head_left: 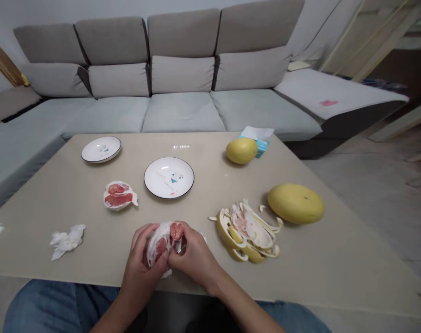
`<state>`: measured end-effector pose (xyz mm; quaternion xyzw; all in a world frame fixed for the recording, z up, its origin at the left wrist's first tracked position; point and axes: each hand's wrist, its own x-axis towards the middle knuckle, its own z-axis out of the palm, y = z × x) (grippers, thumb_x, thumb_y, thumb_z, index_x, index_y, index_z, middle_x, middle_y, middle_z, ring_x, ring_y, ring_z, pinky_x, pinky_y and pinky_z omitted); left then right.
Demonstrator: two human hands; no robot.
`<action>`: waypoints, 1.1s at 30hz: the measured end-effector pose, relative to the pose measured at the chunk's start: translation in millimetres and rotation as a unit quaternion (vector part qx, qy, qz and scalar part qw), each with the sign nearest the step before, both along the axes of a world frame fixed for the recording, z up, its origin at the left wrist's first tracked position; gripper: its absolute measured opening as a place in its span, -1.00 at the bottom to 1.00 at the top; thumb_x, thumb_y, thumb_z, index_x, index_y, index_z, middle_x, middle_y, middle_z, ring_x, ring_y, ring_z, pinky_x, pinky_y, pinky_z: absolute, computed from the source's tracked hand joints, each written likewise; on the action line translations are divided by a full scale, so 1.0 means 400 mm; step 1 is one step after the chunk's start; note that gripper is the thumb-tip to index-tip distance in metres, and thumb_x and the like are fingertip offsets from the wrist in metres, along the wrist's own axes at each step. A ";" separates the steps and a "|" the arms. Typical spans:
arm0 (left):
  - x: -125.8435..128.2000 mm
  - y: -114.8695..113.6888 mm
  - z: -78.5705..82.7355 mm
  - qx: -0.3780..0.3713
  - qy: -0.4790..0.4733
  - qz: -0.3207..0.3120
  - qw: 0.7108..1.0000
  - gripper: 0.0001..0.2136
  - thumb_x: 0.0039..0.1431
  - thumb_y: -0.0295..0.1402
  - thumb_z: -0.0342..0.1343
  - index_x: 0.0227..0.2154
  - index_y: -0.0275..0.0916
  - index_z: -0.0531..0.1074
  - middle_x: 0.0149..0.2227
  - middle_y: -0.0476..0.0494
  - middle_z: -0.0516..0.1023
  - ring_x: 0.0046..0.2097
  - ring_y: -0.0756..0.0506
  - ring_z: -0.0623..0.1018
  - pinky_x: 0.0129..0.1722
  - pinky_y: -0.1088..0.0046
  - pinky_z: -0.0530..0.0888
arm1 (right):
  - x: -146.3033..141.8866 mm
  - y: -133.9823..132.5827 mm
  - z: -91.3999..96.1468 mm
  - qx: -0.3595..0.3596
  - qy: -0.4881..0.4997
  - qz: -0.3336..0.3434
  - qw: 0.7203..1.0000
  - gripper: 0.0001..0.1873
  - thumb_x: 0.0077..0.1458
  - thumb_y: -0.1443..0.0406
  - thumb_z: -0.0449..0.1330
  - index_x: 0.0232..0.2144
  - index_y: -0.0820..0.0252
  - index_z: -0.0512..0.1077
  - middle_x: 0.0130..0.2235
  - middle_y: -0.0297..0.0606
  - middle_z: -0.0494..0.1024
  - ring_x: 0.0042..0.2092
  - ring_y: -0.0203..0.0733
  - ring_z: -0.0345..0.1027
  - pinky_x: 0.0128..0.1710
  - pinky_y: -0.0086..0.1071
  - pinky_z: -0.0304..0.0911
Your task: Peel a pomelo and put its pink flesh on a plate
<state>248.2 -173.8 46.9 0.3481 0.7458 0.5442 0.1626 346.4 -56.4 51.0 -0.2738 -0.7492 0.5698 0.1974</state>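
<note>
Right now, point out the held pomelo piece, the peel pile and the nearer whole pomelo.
pomelo piece (158, 239): head view, white membrane.
peel pile (253, 232): head view, central white pith.
nearer whole pomelo (295, 203): head view, middle of rind.

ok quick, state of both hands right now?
left hand: closed around the peeled pomelo piece, holding it.
right hand: closed on the same peeled pomelo piece, gripping its other side.
</note>
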 end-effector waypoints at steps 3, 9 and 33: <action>0.001 -0.002 -0.005 0.007 0.007 0.001 1.000 -0.62 0.09 -0.30 0.19 0.00 -0.18 0.42 0.05 -0.25 0.44 0.11 -0.25 0.45 0.12 0.14 0.40 | -0.003 -0.011 -0.009 0.042 0.005 -0.022 0.999 -0.74 -0.18 0.46 0.17 -0.36 0.15 0.31 -0.39 -0.41 0.42 -0.40 -0.31 0.26 -0.40 -0.47 0.20; -0.013 -0.002 0.003 -0.010 -0.082 0.017 0.996 -0.60 0.09 -0.23 0.20 -0.02 -0.22 0.41 0.00 -0.25 0.51 0.01 -0.24 0.53 0.03 0.19 0.48 | 0.010 0.002 0.017 0.037 -0.004 0.007 0.999 -0.75 -0.11 0.45 0.19 -0.30 0.15 0.38 -0.34 -0.37 0.49 -0.36 -0.28 0.32 -0.33 -0.45 0.25; -0.026 -0.015 0.010 -0.016 -0.060 0.009 0.998 -0.59 0.03 -0.30 0.22 -0.01 -0.22 0.44 0.03 -0.23 0.50 0.06 -0.24 0.50 0.10 0.19 0.43 | 0.023 0.006 0.041 0.016 0.022 0.068 0.997 -0.68 -0.04 0.41 0.23 -0.17 0.13 0.39 -0.22 -0.32 0.55 -0.27 -0.24 0.39 -0.25 -0.44 0.29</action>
